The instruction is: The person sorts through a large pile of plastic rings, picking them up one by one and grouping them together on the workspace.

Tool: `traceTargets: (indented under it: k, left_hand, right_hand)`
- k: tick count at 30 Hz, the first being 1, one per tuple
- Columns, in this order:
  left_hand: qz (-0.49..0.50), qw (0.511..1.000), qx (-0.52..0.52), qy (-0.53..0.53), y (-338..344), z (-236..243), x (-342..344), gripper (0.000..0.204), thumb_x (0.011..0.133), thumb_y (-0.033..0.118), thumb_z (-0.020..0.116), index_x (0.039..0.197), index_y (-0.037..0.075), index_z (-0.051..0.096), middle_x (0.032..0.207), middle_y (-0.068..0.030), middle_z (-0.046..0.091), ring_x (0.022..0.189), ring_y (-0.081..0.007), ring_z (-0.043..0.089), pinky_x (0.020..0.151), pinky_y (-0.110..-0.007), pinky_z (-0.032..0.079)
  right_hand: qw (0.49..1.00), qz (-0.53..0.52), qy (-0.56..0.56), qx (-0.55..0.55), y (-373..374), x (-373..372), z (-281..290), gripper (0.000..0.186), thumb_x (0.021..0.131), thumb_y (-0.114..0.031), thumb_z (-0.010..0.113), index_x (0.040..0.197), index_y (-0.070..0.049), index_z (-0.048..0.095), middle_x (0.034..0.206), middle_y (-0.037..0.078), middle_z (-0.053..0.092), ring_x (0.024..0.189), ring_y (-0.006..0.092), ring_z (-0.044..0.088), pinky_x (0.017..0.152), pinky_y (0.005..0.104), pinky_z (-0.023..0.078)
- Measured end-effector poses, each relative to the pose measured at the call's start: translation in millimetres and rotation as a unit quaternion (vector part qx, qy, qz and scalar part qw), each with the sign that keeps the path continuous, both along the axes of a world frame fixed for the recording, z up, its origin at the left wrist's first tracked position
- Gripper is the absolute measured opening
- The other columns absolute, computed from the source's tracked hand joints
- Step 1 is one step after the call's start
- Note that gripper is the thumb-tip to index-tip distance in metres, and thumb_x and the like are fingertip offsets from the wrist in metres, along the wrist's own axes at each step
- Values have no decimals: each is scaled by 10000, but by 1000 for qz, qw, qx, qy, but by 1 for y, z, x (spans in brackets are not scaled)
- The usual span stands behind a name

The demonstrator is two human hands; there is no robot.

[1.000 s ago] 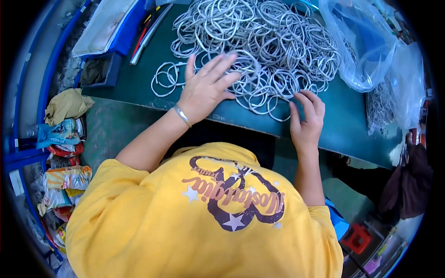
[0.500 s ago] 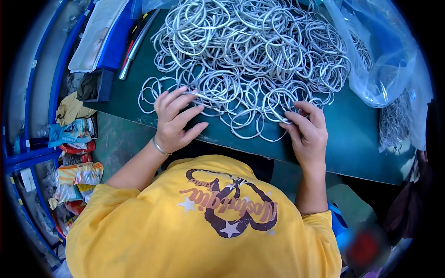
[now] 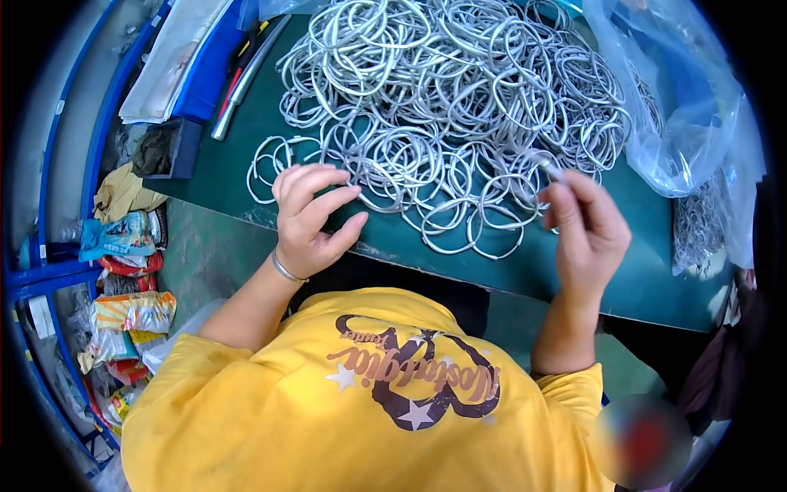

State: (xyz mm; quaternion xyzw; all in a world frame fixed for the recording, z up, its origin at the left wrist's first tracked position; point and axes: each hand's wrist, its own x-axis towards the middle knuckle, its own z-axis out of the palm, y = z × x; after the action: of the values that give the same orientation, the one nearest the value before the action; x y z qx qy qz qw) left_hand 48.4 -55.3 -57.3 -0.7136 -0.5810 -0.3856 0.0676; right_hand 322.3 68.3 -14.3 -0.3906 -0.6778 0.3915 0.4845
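Observation:
A large heap of silvery metal rings covers the far half of the green table, with a looser layer of rings spread toward me. My left hand rests at the near edge of this layer, its fingers bent but apart. Its fingertips are close beside the rings, and I see nothing held in it. Farther right, my right hand is raised with thumb and fingers pinched on a metal ring, which motion blurs. Part of that ring is lost against the rings behind it.
Clear plastic bags lie at the table's right, one with small metal pieces. At the left are a metal rod-like tool, a dark open box and a blue holder with papers. Blue shelving stands beyond.
My right hand has lifted and moved to the right, with a ring now in its pinch. My left hand has stayed almost where it was.

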Motion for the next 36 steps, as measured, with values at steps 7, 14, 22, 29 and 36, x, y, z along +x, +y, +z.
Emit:
traceTargets:
  k: [7, 14, 22, 29, 36]
  left_hand:
    - [-176, 920, -71, -342, -1, 19, 32, 380, 726, 89, 803, 1067, 15, 651, 933, -66, 624, 613, -68, 536, 533, -193, 429]
    - [-176, 824, -125, -524, -28, 10, 39, 85, 851, -13, 654, 935, -29, 660, 808, -70, 628, 571, -76, 591, 493, -178, 442]
    - [-157, 891, -63, -422, -43, 7, 25, 120, 791, -40, 691, 906, -13, 669, 792, -94, 638, 617, -146, 627, 546, -229, 487]
    - [-161, 954, -5, -253, -38, 7, 20, 191, 731, -13, 748, 908, 11, 678, 828, -106, 654, 704, -213, 630, 614, -265, 499]
    - [-121, 913, -150, -358, -34, 15, 26, 202, 723, -7, 750, 906, 8, 666, 830, -104, 643, 663, -193, 609, 574, -265, 491]
  right_hand:
    - [990, 116, 22, -78, -60, -38, -10, 62, 818, 3, 683, 881, 5, 679, 704, 47, 644, 557, 84, 558, 498, 206, 424]
    - [993, 113, 25, -21, -84, -50, -14, 120, 778, -6, 728, 883, 9, 672, 761, 74, 647, 622, 119, 583, 539, 217, 442]
    - [988, 140, -59, 19, -92, -51, -21, 149, 736, 25, 744, 866, 7, 672, 785, 83, 635, 629, 132, 577, 548, 234, 452]
    - [967, 149, -86, 190, -86, -62, -16, 269, 669, 7, 790, 920, -15, 697, 830, 95, 624, 657, 173, 597, 561, 260, 464]
    - [982, 125, -56, 132, -85, -54, -23, 214, 688, 37, 761, 891, -3, 703, 777, 95, 636, 625, 169, 597, 553, 249, 467]
